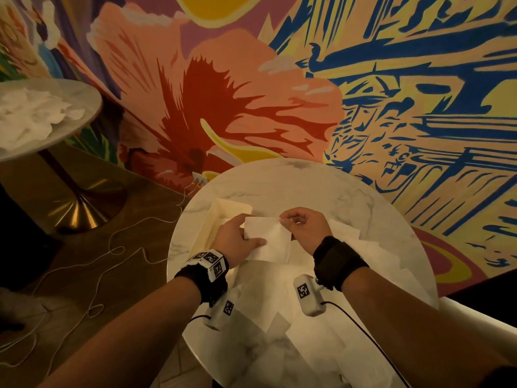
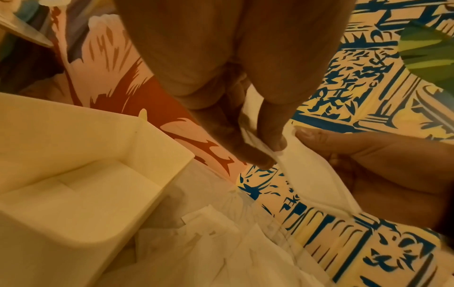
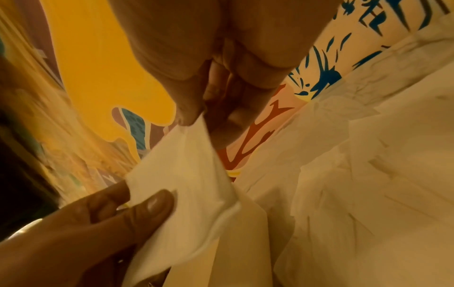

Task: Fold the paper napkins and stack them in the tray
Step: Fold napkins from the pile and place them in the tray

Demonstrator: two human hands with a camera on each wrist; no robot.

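- Head view: both hands hold one white napkin (image 1: 267, 238) up over the round marble bench (image 1: 321, 189). The left hand (image 1: 237, 240) grips its left edge, thumb laid across the front; the right hand (image 1: 305, 229) pinches the top right corner. The cream tray (image 1: 221, 210) sits on the bench just left of the hands, partly hidden by the left one. Loose napkins (image 1: 372, 247) lie spread over the bench to the right and nearer the person. A second round bench (image 1: 86, 99) at far left carries another white heap.
- Left wrist view: the left fingers (image 2: 255, 157) pinch the napkin's edge, the right thumb (image 2: 326, 139) close beside them. The tray's floor seems to hold a flat folded napkin, though the dim light leaves that uncertain.
- Right wrist view: the right fingertips (image 3: 189, 114) nip the napkin's corner; the left thumb (image 3: 152, 205) presses its face lower down.
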